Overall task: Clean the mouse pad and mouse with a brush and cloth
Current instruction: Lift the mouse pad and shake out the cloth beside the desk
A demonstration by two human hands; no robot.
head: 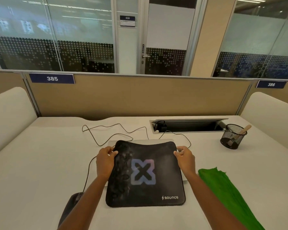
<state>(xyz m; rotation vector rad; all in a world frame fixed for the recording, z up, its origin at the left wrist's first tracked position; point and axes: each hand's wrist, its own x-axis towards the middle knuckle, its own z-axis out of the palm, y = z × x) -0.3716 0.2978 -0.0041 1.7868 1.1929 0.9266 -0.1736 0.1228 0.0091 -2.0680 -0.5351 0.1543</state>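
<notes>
Head view shows both hands gripping a black rectangular fabric mouse pad (145, 176) printed with a pale X. The left hand (105, 161) has its fingers curled round the far left corner, and the right hand (184, 159) pinches the far right corner. The pad's far edge bows between them, while its near edge lies flat towards the person. A grip at both corners probably serves to square the pad or pull it taut, so that the dusty grey smear beside the left hand lies open to brushing. The pad rests partly on a flat silver slab (140, 142), perhaps a closed laptop, that peeks out beyond the fingertips. That in turn sits on the white worktop (40, 163). A dark wired computer mouse (73, 200) lies near the left forearm and is half hidden by it. Its thin black cable (106, 128) loops away beyond the left hand. Just outside the right forearm lies a bright green crumpled cloth (223, 191), within easy reach for wiping. Well beyond the right hand and out to its side stands a black wire-mesh cup (232, 138). A pale wooden handle (245, 129), likely the brush, leans in it untouched. Cleaning seems barely begun, and one hand must let go of the pad to fetch it.
</notes>
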